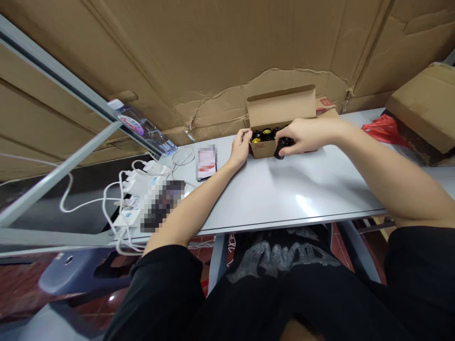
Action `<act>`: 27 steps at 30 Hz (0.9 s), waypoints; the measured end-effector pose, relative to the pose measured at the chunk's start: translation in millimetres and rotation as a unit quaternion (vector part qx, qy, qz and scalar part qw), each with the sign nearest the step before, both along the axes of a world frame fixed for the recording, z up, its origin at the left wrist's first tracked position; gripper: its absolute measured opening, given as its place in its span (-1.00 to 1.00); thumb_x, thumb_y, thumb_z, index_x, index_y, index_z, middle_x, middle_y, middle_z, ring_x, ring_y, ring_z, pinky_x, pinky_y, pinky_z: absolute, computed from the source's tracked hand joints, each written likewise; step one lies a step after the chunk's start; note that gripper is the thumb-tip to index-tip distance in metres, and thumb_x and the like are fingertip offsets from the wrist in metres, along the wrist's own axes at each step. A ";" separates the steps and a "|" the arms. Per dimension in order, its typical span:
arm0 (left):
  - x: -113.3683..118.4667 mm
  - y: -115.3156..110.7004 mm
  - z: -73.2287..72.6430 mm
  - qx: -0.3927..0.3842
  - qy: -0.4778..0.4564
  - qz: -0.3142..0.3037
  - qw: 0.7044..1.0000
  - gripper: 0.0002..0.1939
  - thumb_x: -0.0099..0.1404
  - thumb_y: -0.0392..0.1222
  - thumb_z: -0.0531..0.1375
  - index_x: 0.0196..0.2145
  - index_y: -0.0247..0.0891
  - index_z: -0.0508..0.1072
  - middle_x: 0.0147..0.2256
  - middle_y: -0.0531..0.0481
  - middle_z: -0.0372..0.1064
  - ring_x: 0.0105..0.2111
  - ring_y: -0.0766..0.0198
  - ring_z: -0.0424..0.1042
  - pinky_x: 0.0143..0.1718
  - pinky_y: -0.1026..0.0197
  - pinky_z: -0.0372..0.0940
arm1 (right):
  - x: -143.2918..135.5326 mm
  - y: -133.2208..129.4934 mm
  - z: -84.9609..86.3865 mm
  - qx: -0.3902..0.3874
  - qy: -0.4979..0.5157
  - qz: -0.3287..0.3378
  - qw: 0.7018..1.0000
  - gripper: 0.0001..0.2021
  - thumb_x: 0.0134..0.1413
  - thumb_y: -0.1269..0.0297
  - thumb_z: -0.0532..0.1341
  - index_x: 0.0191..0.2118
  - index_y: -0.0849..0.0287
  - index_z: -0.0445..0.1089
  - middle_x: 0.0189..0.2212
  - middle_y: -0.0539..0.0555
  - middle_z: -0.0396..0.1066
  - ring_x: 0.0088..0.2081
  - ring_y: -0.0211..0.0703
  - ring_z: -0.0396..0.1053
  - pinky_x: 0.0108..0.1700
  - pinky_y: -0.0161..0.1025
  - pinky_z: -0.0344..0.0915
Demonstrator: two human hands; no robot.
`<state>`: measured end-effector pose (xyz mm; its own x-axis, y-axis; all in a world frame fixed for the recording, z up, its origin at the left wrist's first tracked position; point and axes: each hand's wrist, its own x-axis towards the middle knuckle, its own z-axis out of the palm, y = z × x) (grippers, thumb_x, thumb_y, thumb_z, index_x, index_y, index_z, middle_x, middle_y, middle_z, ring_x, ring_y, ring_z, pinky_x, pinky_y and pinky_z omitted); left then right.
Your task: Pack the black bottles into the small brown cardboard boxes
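An open cardboard box [265, 150] stands at the back of the white table, its lid raised behind it. Inside it sit several round black pieces [266, 132], some with yellow rings. My left hand [241, 146] is at the box's left end, fingers resting against its side. At the box's front right, my right hand [296, 137] is closed around a black object [280, 150] and holds it just in front of the box wall. The fingers cover part of that object.
Left on the white table [245, 203] are a phone [206, 163], a blurred dark device [165, 203], white cables, a power strip [130, 215] and a water bottle [142, 127]. A red plastic bag [386, 130] and cardboard carton [428, 106] are at right.
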<state>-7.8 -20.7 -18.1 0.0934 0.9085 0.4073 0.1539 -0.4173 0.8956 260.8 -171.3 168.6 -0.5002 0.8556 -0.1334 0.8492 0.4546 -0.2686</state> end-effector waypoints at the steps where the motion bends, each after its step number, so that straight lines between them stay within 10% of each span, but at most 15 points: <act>1: -0.4 0.6 -0.8 -0.003 0.002 -0.004 1.000 -0.33 0.55 0.62 0.33 0.02 -0.08 0.61 -0.08 -0.12 0.67 -0.08 0.06 0.57 -0.07 0.08 0.51 | 7.4 5.6 2.8 0.027 0.022 -0.013 0.999 -0.67 0.46 -0.19 0.47 0.09 -0.13 0.76 -0.23 0.08 0.75 -0.11 0.31 0.72 0.02 0.11 0.53; 13: -2.2 7.2 -6.9 0.005 0.011 -0.013 1.000 -0.32 0.60 0.61 0.29 0.06 -0.10 0.60 -0.07 -0.11 0.68 -0.07 0.07 0.60 -0.01 0.07 0.51 | 67.0 31.1 -2.7 -0.014 0.219 -0.158 0.963 -0.44 0.49 -0.44 0.50 0.15 -0.03 0.72 -0.39 -0.02 0.55 -0.42 -0.09 0.22 -0.22 0.02 0.33; 27: 0.1 4.4 -4.0 0.001 0.012 -0.005 1.000 -0.12 0.45 0.85 0.26 0.03 -0.07 0.59 -0.19 -0.06 0.54 -0.15 0.05 0.50 -0.16 0.05 0.41 | 64.6 54.3 -20.9 0.053 0.238 -0.144 0.959 -0.23 0.43 -0.40 0.37 0.53 -0.07 0.51 -0.04 0.11 0.73 -0.02 0.36 0.70 0.05 0.18 0.60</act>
<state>-7.7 -16.3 -22.1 0.1123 0.9064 0.4073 0.1719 -0.4214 0.8904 325.4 -117.0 147.7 -0.2238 0.9635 0.1468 0.7363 0.2658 -0.6223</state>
